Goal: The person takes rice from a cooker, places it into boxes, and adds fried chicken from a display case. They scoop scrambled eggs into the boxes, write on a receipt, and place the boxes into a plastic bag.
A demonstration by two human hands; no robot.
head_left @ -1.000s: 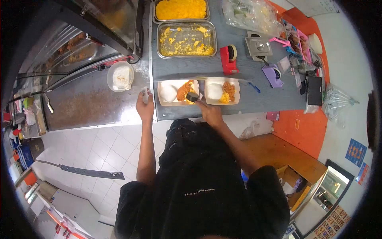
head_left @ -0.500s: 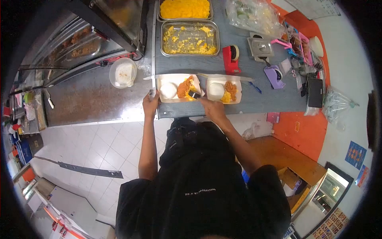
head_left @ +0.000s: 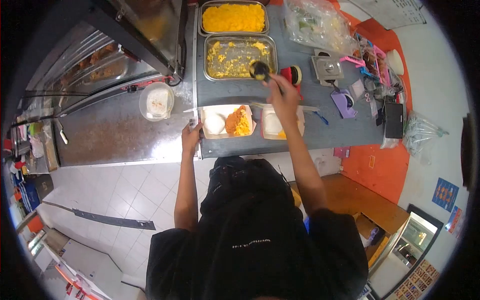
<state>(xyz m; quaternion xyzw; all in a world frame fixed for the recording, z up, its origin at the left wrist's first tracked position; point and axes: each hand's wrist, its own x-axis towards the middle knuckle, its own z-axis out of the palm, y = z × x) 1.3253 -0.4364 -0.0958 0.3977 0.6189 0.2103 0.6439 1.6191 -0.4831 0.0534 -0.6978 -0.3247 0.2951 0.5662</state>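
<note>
My right hand is closed on a black spoon, whose bowl is over the lower right corner of a metal tray with scraps of yellow food. With closed fingers, my left hand grips the left edge of a paper food box. Inside that box are white rice, an orange-brown fried piece and yellow food. A second paper box with rice stands to its right, partly hidden by my right forearm.
A fuller tray of yellow food lies at the back. Left of the boxes is a round plastic tub. A red tape dispenser, a purple one, a metal lid and a plastic bag are on the right.
My right hand has moved up and away from the left box, taking the spoon to the metal tray. My left hand still holds the left box.
</note>
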